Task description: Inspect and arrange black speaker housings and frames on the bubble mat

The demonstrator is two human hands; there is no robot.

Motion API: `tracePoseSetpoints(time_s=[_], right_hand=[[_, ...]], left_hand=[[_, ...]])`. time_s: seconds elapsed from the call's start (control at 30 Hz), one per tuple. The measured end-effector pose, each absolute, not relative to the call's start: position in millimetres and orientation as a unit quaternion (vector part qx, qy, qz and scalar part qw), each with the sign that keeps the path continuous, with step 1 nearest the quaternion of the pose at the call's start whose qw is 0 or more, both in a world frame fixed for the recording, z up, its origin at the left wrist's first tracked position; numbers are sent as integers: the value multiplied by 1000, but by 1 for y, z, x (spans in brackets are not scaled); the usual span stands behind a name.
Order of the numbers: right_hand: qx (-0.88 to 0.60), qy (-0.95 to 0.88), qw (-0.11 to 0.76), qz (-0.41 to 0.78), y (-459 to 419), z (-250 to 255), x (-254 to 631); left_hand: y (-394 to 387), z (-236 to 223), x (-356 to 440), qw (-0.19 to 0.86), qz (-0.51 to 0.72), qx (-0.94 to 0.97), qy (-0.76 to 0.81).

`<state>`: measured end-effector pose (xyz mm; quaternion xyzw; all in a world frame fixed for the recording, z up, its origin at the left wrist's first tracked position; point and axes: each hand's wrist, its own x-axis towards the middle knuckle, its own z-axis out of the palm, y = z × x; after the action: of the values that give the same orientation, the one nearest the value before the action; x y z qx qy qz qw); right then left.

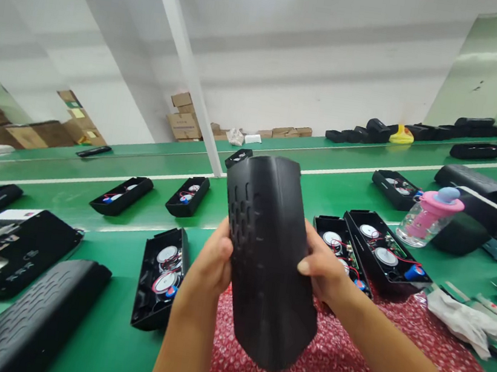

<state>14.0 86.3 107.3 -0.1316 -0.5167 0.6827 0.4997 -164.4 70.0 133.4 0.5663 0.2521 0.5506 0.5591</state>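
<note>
One black casing (272, 262) is at the centre of the frame, between two hands: the left hand (214, 255) grasps its left edge, the right hand (323, 266) its right edge. It looks curved and dull, with dimpled rows on its left face and a smoother right side, and stands tilted above one sheet of red bubble wrap (343, 369). Two open boxes (394, 283) sit together right of centre; one pink-lidded bottle (430, 219) stands farther right.
</note>
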Motion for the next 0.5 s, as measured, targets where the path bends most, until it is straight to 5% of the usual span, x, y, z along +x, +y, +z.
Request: tracePoseSetpoints(time_s=[0.5], right_hand=[[-163,-409,568,695,92,104,4]], left_hand=[[94,118,-149,524,593,549,270]])
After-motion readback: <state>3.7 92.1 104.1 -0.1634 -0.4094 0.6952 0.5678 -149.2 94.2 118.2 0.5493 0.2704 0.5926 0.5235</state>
